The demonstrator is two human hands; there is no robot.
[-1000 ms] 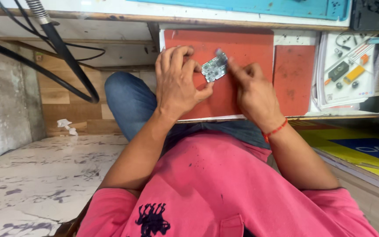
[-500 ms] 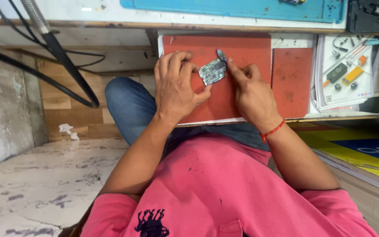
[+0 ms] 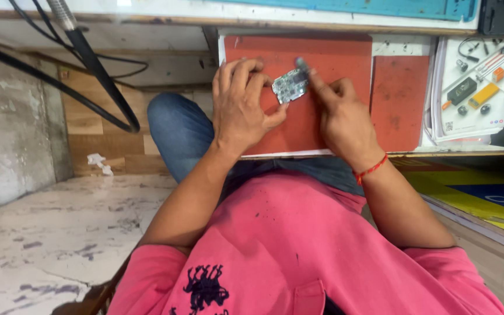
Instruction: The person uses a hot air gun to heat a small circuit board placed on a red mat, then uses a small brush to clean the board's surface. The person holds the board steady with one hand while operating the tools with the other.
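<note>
From where I stood, the work in hand looked like close work on a small circuit board (image 3: 290, 86), with one hand steadying it and the other bringing a tool to its edge. The board lay over the red mat (image 3: 333, 52) on the bench (image 3: 164, 16), right in front of the person and between the two hands.

The left hand (image 3: 243, 111) was curled, not flat. Its fingers bent down onto the mat above the board, and the thumb pressed in at the board's lower left edge, so the board was pinched in place. The right hand (image 3: 342, 116) was mostly closed, its forefinger stretched along a small grey tool (image 3: 302, 63) whose end met the board's upper right corner. What kind of tool it was, I could not tell, because it was blurred and half hidden by the fingers. A red thread band (image 3: 371, 169) sat on that wrist.

To my eye, the next move called for a firm hold from the left hand and a light, well-aimed touch from the right, since the board was small and could easily skid on the mat.

Off to the right lay a white sheet with small parts (image 3: 468, 87), well apart from both hands. Black cables (image 3: 88, 58) hung at the left.
</note>
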